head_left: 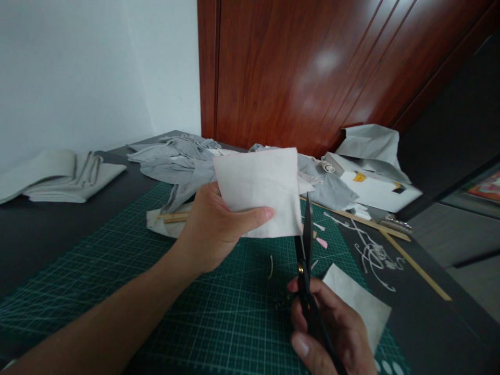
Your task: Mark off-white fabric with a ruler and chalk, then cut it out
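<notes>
My left hand (213,224) pinches a white square of fabric (258,177), thumb across its front and the other fingers hidden behind. The piece is held up above the green cutting mat (219,312). Black scissors (304,260) are gripped in my right hand (332,323), blades pointing up and parted. Their blades meet the lower right corner of the fabric, along its right edge. Beneath my right hand, a pale fabric piece (359,302) lies on the mat. Thin white trimmings, such as a curved strip (270,266), lie near the scissors.
Grey crumpled cloth (187,161) is heaped at the back. Folded pale fabric (66,177) lies at left. A white box (375,182) stands back right, before the wooden panel (273,73). Tangled white strips (377,255) and a wooden ruler (417,268) are on the right.
</notes>
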`<control>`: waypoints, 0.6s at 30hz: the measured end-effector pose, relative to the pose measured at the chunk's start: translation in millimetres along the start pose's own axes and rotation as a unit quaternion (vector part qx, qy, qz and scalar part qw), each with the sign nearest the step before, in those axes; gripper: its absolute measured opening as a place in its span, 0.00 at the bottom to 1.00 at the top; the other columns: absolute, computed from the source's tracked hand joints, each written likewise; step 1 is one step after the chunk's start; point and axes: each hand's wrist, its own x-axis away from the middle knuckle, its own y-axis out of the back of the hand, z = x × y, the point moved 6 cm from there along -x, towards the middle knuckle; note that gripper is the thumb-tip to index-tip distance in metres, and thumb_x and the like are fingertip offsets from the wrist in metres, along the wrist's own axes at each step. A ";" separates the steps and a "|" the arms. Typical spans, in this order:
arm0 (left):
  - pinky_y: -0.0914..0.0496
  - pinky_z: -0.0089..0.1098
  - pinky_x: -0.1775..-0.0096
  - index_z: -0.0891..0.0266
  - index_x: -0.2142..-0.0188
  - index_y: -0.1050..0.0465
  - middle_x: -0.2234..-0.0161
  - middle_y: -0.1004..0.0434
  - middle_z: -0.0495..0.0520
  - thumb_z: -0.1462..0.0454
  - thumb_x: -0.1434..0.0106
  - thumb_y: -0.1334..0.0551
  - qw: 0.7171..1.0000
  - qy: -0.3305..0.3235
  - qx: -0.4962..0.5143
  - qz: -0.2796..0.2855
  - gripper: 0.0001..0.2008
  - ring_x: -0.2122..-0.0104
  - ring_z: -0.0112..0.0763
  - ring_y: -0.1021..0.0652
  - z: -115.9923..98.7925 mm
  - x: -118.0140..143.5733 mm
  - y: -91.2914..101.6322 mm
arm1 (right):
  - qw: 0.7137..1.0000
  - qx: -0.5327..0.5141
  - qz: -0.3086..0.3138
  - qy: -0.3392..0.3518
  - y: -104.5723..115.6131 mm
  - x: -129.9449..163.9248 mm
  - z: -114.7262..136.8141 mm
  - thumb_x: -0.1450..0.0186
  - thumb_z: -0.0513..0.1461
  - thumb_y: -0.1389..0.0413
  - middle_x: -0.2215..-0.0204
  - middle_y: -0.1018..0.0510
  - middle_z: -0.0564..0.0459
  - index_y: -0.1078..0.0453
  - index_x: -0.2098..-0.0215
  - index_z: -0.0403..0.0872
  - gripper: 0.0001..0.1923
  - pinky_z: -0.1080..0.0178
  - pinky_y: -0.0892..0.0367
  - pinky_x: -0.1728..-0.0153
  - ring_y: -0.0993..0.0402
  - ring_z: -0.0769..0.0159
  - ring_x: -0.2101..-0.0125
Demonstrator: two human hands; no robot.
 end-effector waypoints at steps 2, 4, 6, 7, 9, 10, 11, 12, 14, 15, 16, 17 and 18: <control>0.20 0.51 0.49 0.55 0.55 0.14 0.58 0.12 0.52 0.65 0.49 0.21 1.000 0.000 -0.001 0.000 0.20 0.53 0.53 0.14 -0.8 0.3 0.0 | 1.000 0.001 0.001 -0.003 0.2 0.0 -0.6 0.45 0.54 0.26 0.78 0.31 0.60 0.21 0.53 0.51 0.27 0.64 0.53 0.77 0.46 0.70 0.78; 0.20 0.51 0.49 0.55 0.55 0.14 0.58 0.12 0.52 0.64 0.48 0.22 1.000 0.000 -0.001 0.002 0.19 0.53 0.53 0.14 -1.5 0.5 -0.1 | 1.000 0.000 -0.001 -0.008 0.6 0.2 -1.4 0.46 0.54 0.26 0.78 0.31 0.60 0.21 0.53 0.50 0.28 0.64 0.52 0.76 0.45 0.70 0.78; 0.20 0.51 0.49 0.55 0.56 0.14 0.57 0.12 0.53 0.64 0.49 0.21 1.000 0.004 -0.006 0.003 0.19 0.53 0.53 0.14 -1.6 0.7 -0.2 | 1.000 -0.001 -0.004 -0.011 1.0 0.5 -1.8 0.47 0.53 0.25 0.78 0.30 0.60 0.21 0.53 0.50 0.28 0.63 0.52 0.76 0.45 0.69 0.78; 0.20 0.51 0.49 0.56 0.56 0.14 0.57 0.12 0.53 0.64 0.49 0.21 1.000 0.007 -0.008 0.002 0.19 0.53 0.53 0.14 -1.4 0.8 -0.2 | 1.000 -0.002 -0.007 -0.010 1.1 0.7 -1.8 0.47 0.53 0.25 0.78 0.30 0.59 0.21 0.53 0.50 0.28 0.63 0.51 0.76 0.44 0.69 0.78; 0.19 0.51 0.50 0.56 0.55 0.14 0.55 0.12 0.54 0.64 0.50 0.21 1.000 0.011 -0.009 -0.003 0.21 0.54 0.53 0.14 -0.7 1.0 0.2 | 1.000 -0.004 -0.011 -0.009 1.2 1.2 -1.8 0.47 0.53 0.25 0.78 0.30 0.59 0.21 0.53 0.50 0.28 0.63 0.51 0.76 0.43 0.69 0.77; 0.19 0.51 0.50 0.55 0.55 0.14 0.54 0.12 0.54 0.64 0.50 0.21 1.000 0.011 -0.008 -0.003 0.21 0.54 0.53 0.14 -0.5 1.1 0.0 | 1.000 -0.006 -0.011 -0.009 1.0 1.4 -1.9 0.46 0.53 0.25 0.77 0.30 0.59 0.21 0.53 0.51 0.28 0.63 0.52 0.76 0.43 0.69 0.77; 0.19 0.51 0.50 0.55 0.54 0.14 0.54 0.12 0.54 0.64 0.50 0.21 1.000 0.009 -0.008 -0.002 0.21 0.53 0.53 0.14 -0.5 1.2 -0.2 | 1.000 -0.007 -0.010 -0.008 0.8 1.5 -2.0 0.46 0.53 0.25 0.77 0.30 0.60 0.21 0.53 0.51 0.27 0.64 0.52 0.76 0.43 0.69 0.77; 0.20 0.51 0.49 0.55 0.54 0.15 0.53 0.12 0.54 0.64 0.49 0.21 1.000 0.007 -0.008 0.000 0.21 0.53 0.53 0.14 -0.6 1.2 -0.6 | 1.000 -0.009 -0.009 -0.007 0.7 1.6 -2.2 0.46 0.52 0.25 0.77 0.31 0.60 0.21 0.53 0.52 0.27 0.64 0.52 0.76 0.43 0.69 0.77; 0.20 0.50 0.49 0.56 0.54 0.15 0.52 0.12 0.54 0.64 0.49 0.21 1.000 0.004 -0.010 0.001 0.21 0.53 0.52 0.14 -0.6 1.3 -0.7 | 1.000 -0.011 -0.003 -0.007 0.4 1.5 -2.6 0.46 0.52 0.25 0.77 0.31 0.60 0.21 0.53 0.52 0.26 0.64 0.52 0.75 0.43 0.69 0.77; 0.20 0.50 0.49 0.56 0.54 0.15 0.52 0.12 0.54 0.64 0.49 0.21 1.000 0.004 -0.010 0.001 0.21 0.53 0.52 0.14 -0.5 1.4 -0.7 | 1.000 -0.011 -0.001 -0.006 0.6 1.3 -2.8 0.46 0.52 0.25 0.77 0.31 0.60 0.21 0.53 0.52 0.26 0.64 0.52 0.75 0.43 0.69 0.77; 0.20 0.50 0.49 0.56 0.54 0.15 0.52 0.12 0.54 0.64 0.49 0.21 1.000 0.004 -0.009 0.000 0.21 0.53 0.52 0.14 -0.5 1.5 -0.5 | 1.000 -0.010 0.001 -0.005 0.9 1.1 -2.8 0.46 0.52 0.25 0.77 0.30 0.60 0.21 0.53 0.52 0.26 0.64 0.52 0.75 0.43 0.69 0.77; 0.20 0.50 0.49 0.56 0.54 0.15 0.52 0.12 0.54 0.64 0.49 0.21 1.000 0.004 -0.007 0.001 0.21 0.53 0.51 0.14 -0.5 1.6 -0.7 | 1.000 -0.008 0.003 -0.004 1.2 0.8 -2.9 0.46 0.52 0.25 0.77 0.30 0.60 0.21 0.52 0.53 0.26 0.64 0.52 0.76 0.43 0.69 0.77; 0.20 0.50 0.49 0.56 0.54 0.15 0.52 0.12 0.54 0.64 0.49 0.21 1.000 0.004 -0.004 0.004 0.21 0.53 0.51 0.14 -0.6 1.8 -0.9 | 1.000 -0.006 0.006 -0.002 1.4 0.6 -2.7 0.45 0.52 0.25 0.77 0.30 0.60 0.21 0.52 0.53 0.26 0.64 0.52 0.76 0.43 0.69 0.77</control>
